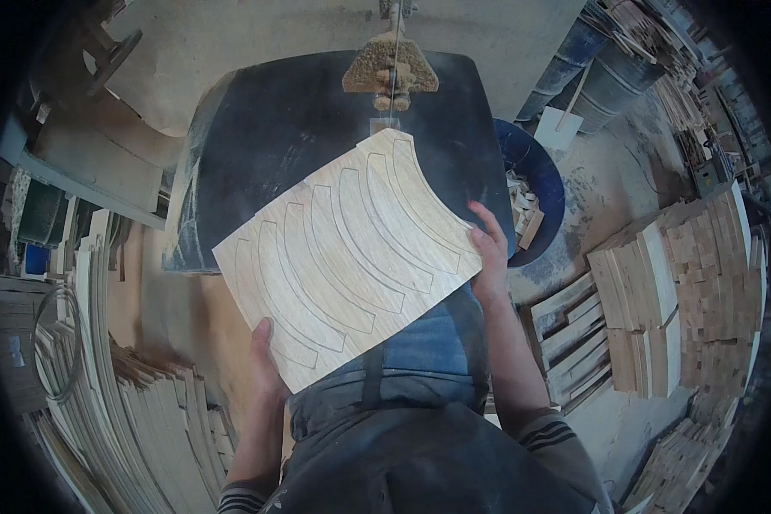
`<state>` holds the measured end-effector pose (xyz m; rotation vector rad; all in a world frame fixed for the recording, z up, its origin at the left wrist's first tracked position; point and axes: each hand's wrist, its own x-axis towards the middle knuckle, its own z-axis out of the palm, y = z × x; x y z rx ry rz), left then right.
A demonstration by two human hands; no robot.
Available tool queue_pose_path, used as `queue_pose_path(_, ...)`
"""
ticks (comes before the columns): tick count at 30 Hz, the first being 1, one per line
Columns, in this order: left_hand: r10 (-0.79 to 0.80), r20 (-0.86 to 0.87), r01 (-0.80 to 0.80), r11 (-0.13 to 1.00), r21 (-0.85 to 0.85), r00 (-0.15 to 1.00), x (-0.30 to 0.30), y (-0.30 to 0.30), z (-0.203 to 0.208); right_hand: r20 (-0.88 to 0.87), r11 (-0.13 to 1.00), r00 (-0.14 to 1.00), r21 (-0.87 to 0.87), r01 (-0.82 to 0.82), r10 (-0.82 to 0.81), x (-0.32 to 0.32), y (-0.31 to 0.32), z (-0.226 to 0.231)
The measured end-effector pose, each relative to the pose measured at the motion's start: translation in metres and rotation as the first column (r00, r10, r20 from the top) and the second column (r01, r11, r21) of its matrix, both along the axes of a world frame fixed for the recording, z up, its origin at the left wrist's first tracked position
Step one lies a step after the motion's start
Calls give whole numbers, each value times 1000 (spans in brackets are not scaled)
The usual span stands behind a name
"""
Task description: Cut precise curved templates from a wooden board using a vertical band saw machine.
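My left hand (269, 363) and right hand (490, 261) are holding a pale board (349, 257) over the near edge of the black worktop (274, 111), one curved side (426, 190) seemingly cut, drawn arcs (361, 226) still uncut.

The pale wooden board (343, 248) is showing fine grain and a smooth, matt face. Toward 12 o'clock, the counter (274, 120) is looking dark, matt and dusty, while sawdust is coating the guard (391, 62) roughly. At 2 o'clock, the blue bin (552, 180) is looking like plastic. Rough-edged wood blocks (702, 291) are sitting at 3 o'clock; blue denim trousers (428, 343) are showing toward 5.
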<state>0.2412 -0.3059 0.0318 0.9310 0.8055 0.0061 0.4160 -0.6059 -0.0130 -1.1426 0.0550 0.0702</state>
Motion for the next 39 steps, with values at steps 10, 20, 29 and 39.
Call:
queue_pose_path(10, 84, -67, -91, 989, -114, 994, -6, -29, 9, 18, 999, 999, 23, -30, 30, 11, -8, 12)
queue_pose_path(20, 108, -83, -112, 993, -47, 991, 1, -33, 16, 46, 992, 998, 112, -51, 46, 14, -7, 0)
queue_pose_path(29, 138, -99, -140, 990, -13, 985, 14, -35, 28, 103, 985, 994, 166, -55, 38, 16, -2, -5)
queue_pose_path(39, 149, -50, -147, 988, 39, 988, 21, -29, 26, 90, 991, 995, 121, -61, 51, 19, 0, -7)
